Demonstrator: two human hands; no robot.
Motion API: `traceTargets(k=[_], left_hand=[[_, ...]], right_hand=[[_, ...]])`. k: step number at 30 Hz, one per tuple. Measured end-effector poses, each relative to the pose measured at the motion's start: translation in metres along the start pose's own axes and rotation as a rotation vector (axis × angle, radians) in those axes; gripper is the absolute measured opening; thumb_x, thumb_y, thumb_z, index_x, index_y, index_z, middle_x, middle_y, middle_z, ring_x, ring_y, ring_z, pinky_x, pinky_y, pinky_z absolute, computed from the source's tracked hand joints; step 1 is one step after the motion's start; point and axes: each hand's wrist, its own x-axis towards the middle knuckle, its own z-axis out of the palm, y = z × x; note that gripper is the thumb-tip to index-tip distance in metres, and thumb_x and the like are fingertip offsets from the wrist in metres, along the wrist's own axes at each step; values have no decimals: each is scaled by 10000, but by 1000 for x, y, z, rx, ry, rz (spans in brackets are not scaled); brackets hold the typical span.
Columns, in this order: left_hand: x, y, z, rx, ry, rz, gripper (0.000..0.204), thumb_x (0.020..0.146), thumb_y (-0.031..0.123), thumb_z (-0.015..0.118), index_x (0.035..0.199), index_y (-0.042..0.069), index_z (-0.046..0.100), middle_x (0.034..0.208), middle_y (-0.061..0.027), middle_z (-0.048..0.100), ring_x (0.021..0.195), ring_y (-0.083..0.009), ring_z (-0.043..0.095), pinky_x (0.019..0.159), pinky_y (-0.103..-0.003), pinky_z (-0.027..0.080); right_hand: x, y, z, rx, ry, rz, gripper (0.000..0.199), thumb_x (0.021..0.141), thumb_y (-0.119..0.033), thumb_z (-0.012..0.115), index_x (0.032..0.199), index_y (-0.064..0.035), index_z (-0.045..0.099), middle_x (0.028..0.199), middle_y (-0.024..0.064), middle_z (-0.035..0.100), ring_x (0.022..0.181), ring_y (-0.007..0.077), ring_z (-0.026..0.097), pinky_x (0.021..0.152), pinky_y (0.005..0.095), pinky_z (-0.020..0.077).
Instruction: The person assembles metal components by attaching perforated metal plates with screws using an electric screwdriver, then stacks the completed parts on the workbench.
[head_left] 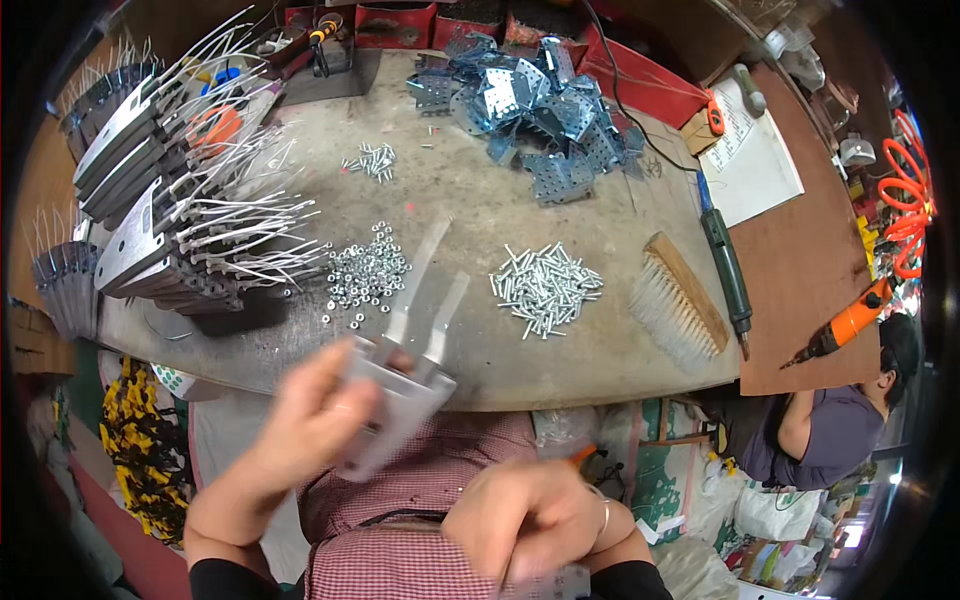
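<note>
Wired parts: grey metal pieces [135,245] stacked far left, white wires [245,220] fanning toward the nuts; one snag could topple them.
Left hand [318,405]: fingers clamped on the bracket's side, a one-sided hold; a slack thumb might let it twist.
Nuts [365,272]: loose heap, right beside those prongs; a low sweep would likely scatter them.
Metal bracket [402,405]: here in the left hand, at the table [600,370] edge, prongs pointing away; dropped, it could tumble off.
Right hand [530,515]: blurred, fingers curled; can't tell whether they're holding anything.
Screws [545,290]: heaped loose; a careless knock could roll some away.
</note>
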Motion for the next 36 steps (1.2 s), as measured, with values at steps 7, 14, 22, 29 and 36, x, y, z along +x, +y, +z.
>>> traceTargets(k=[7,14,22,29,36], left_hand=[[6,-35,59,-291,-215,0,537,888,121,610,1344,25,344,1081,-94,592,985,-164,568,855,-302,455],[12,-33,45,-206,12,-31,341,953,236,530,1200,9,473,929,-15,604,771,-41,545,656,-201,445],[20,-28,49,-437,68,6,369,963,215,508,1239,-22,446,1069,-66,594,950,-90,552,839,-239,439],[23,-28,56,-413,87,69,409,966,194,497,1286,-40,395,1123,-78,579,1020,-112,539,886,-252,428],[24,-28,57,-440,144,54,391,942,160,507,1276,-33,439,1133,-81,584,1013,-133,544,896,-277,418]], right_hand=[[-24,12,-57,-1515,415,-271,207,707,-11,719,875,-38,600,725,63,584,599,163,516,512,285,387],[-33,-14,-92,-1483,736,-38,216,675,-91,747,844,-55,616,853,87,599,711,238,583,619,346,478],[-18,-20,-108,-1895,477,208,206,697,32,625,885,-32,571,770,106,560,706,276,583,624,364,482],[-8,-2,-115,-1708,646,10,206,651,47,663,819,-39,583,742,71,561,581,177,563,521,289,472],[-2,-1,-113,-1883,650,35,169,693,30,678,812,-38,579,720,71,567,610,191,580,540,286,475]])
